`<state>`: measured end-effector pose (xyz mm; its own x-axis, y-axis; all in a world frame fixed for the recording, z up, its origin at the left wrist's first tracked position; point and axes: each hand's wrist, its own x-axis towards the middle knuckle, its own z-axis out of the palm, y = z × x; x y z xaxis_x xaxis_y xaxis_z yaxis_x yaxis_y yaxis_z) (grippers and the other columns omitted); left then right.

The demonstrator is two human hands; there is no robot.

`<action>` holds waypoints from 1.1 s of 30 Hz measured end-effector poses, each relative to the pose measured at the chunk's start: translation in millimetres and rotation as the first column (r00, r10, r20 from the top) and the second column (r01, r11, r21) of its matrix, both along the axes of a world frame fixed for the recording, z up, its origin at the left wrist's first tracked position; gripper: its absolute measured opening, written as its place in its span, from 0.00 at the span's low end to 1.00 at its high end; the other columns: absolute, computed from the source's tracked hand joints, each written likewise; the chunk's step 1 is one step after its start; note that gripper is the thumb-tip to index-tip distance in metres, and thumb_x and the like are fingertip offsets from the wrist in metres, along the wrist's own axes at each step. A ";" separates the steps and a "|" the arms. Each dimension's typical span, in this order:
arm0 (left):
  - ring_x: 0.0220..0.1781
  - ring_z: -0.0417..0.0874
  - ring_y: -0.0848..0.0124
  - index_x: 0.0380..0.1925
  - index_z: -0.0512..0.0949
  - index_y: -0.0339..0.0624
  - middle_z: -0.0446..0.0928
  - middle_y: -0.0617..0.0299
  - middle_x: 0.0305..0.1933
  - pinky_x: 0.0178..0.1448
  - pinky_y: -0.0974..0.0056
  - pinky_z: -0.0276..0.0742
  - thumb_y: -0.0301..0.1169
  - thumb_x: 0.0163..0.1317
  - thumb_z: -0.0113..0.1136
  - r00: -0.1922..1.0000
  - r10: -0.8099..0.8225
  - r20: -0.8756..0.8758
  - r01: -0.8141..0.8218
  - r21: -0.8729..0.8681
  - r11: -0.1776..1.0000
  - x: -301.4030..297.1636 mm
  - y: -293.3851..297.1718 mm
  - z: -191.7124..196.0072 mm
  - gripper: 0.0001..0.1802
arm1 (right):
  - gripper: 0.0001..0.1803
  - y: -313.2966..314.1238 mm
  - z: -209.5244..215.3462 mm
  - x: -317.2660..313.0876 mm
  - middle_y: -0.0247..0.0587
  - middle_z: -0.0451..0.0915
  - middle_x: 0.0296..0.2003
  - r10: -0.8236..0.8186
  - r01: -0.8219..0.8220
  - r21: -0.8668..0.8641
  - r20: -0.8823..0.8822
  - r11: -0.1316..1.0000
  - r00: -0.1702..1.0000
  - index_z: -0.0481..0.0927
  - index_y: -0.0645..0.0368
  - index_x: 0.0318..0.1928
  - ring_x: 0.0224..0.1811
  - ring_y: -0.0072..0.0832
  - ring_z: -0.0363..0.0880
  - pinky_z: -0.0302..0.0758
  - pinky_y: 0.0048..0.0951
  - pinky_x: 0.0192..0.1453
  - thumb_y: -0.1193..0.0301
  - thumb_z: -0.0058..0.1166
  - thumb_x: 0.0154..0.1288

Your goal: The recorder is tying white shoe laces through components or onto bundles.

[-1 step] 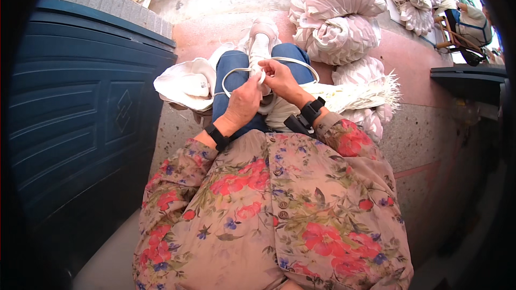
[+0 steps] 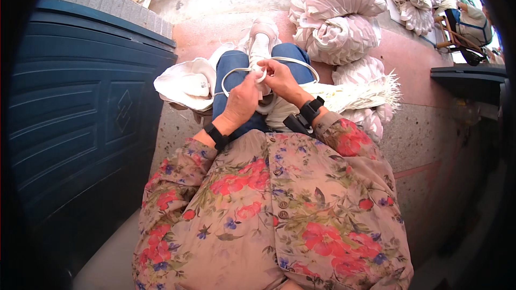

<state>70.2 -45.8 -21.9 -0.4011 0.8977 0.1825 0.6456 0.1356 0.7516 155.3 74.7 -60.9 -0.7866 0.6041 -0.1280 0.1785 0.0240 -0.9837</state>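
- We are pinching a thin white cord (image 2: 279, 62) over our lap, our left hand (image 2: 243, 102) and right hand (image 2: 279, 77) both clamping it close together.
- The cord is looping across our blue-jeaned knees (image 2: 231, 70).
- A white cloth hat (image 2: 185, 83) is lying just left.
- Bundles of pale folded fabric (image 2: 336, 19) are sitting further off on the floor.

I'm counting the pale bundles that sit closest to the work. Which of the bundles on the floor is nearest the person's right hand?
The fringed bundle lying just beside the right hand, its loose strand ends fanned out toward the right. The big folded heaps sit farther off, beyond the feet.
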 end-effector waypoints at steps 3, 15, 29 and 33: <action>0.28 0.75 0.48 0.45 0.66 0.35 0.73 0.43 0.24 0.31 0.52 0.69 0.23 0.54 0.43 0.994 0.081 0.068 -0.075 -0.086 0.993 -17.5 5.5 0.3 0.16 | 0.12 -1.1 -0.1 -2.2 0.43 0.78 0.29 -0.020 0.020 0.024 0.003 1.000 1.000 0.76 0.67 0.38 0.31 0.24 0.75 0.71 0.23 0.37 0.72 0.53 0.53; 0.32 0.77 0.53 0.27 0.76 0.38 0.75 0.46 0.25 0.34 0.57 0.72 0.31 0.52 0.51 0.999 -0.017 -0.028 0.012 -0.174 0.985 -47.0 31.4 -16.3 0.08 | 0.09 -0.9 2.5 -2.5 0.43 0.79 0.26 -0.046 0.046 -0.019 0.009 0.999 0.999 0.78 0.64 0.33 0.29 0.25 0.76 0.72 0.25 0.35 0.71 0.52 0.54; 0.15 0.62 0.71 0.18 0.63 0.39 0.62 0.61 0.16 0.22 0.66 0.63 0.24 0.54 0.35 0.025 0.035 0.999 -0.873 0.005 0.487 -251.3 -122.8 38.8 0.08 | 0.05 135.9 -27.2 221.8 0.41 0.74 0.25 -0.954 0.448 -0.862 -0.119 0.236 0.274 0.70 0.63 0.30 0.28 0.32 0.73 0.71 0.31 0.40 0.74 0.45 0.61; 0.10 0.49 0.78 0.15 0.57 0.47 0.53 0.69 0.12 0.16 0.72 0.48 0.29 0.62 0.39 0.038 0.251 0.967 -0.823 -0.112 0.557 -261.8 -147.7 65.7 0.15 | 0.07 144.8 -24.1 270.9 0.34 0.67 0.20 -0.964 0.340 -0.925 -0.086 0.171 0.253 0.68 0.62 0.29 0.22 0.23 0.67 0.70 0.24 0.32 0.72 0.44 0.63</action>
<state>-191.7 -193.5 43.8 -0.8572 0.2551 -0.4473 -0.5134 -0.3577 0.7800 426.2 219.5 -85.0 -0.1093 0.8354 -0.5387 -0.8376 -0.3692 -0.4026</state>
